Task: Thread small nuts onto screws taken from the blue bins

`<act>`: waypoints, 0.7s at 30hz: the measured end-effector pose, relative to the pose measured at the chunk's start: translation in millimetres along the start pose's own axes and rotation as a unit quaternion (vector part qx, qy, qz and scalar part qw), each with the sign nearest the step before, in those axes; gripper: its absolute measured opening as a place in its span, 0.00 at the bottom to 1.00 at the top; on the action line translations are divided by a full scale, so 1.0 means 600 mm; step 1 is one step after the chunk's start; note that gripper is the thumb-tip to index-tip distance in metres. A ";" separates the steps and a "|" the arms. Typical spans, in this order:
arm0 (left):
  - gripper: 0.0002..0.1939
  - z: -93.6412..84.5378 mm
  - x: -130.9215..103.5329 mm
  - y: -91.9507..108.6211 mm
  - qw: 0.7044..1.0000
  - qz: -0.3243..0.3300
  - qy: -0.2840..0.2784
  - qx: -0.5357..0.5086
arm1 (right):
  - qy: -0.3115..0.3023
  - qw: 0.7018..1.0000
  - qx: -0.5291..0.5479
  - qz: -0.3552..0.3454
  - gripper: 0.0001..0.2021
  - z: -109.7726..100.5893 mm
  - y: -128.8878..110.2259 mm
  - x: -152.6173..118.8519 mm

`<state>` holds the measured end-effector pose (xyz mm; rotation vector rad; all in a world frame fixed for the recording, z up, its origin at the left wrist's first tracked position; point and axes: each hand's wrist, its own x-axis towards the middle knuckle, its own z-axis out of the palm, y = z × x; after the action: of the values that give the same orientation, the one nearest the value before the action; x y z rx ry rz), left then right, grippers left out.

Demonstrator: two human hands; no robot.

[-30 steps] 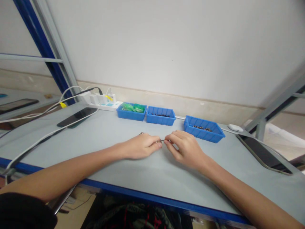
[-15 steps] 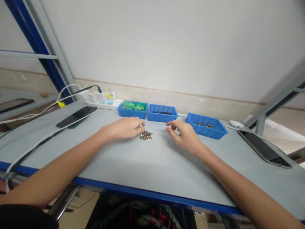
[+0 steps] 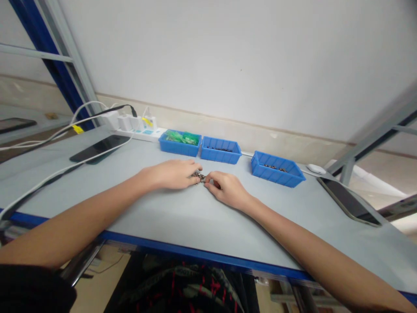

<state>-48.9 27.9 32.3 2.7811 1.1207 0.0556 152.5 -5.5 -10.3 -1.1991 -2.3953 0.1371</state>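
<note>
On the grey tabletop lies a small pile of shiny metal pieces, too small for me to tell their kind. My left hand rests at the pile's left side, thumb and index finger apart with some pieces between them. From the right, my right hand touches the pile's edge, its thumb and fingertips pinched on a small metal piece. Parts of the pile are hidden by the fingers.
Behind the hands stand a blue bin of green packets and a blue bin of dark small parts. Another blue bin with metal parts is to the right. Phones lie at both sides, near cables and a power strip.
My right hand has moved left to the pile, and its fingers have closed at the edge. My left hand has shifted slightly over the pile. The view has tilted a little.
</note>
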 end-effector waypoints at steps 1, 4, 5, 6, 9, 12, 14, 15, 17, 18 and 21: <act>0.19 0.001 0.000 -0.002 1.000 0.005 -0.004 0.003 | 0.002 1.000 0.001 -0.001 0.04 0.000 0.001 -0.001; 0.20 0.002 0.000 -0.005 1.000 0.011 -0.009 0.005 | 0.003 1.000 -0.002 0.000 0.05 -0.001 0.002 -0.001; 0.20 0.003 0.000 -0.005 1.000 0.011 -0.009 0.003 | 0.002 1.000 -0.004 -0.004 0.05 -0.001 0.002 -0.001; 0.20 0.003 0.000 -0.006 1.000 0.011 -0.010 0.000 | 0.000 1.000 -0.006 -0.011 0.05 -0.002 0.003 -0.002; 0.19 0.004 0.000 -0.007 1.000 0.012 -0.012 -0.008 | -0.007 0.999 -0.017 -0.035 0.05 -0.005 0.005 -0.004; 0.19 0.006 0.001 -0.010 1.000 0.014 -0.010 -0.006 | -0.009 0.999 -0.028 -0.045 0.05 -0.008 0.007 -0.006; 0.19 0.008 0.002 -0.011 1.000 0.013 -0.010 -0.001 | -0.012 0.998 -0.032 -0.052 0.06 -0.010 0.006 -0.007; 0.19 0.008 0.002 -0.012 1.000 0.013 -0.010 0.001 | -0.016 0.998 -0.036 -0.057 0.07 -0.011 0.006 -0.007; 0.20 0.009 0.002 -0.014 1.000 0.015 -0.010 0.003 | -0.024 0.997 -0.045 -0.065 0.08 -0.012 0.006 -0.008; 0.20 0.010 0.002 -0.014 1.000 0.016 -0.011 0.003 | -0.026 0.996 -0.047 -0.068 0.08 -0.012 0.006 -0.008; 0.20 0.008 0.002 -0.013 1.000 0.018 -0.015 -0.001 | -0.028 0.996 -0.039 -0.070 0.08 -0.012 0.007 -0.009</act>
<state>-52.9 33.8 26.4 2.7911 1.0626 0.0178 161.4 -7.8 -6.7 -1.0691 -2.5455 0.0322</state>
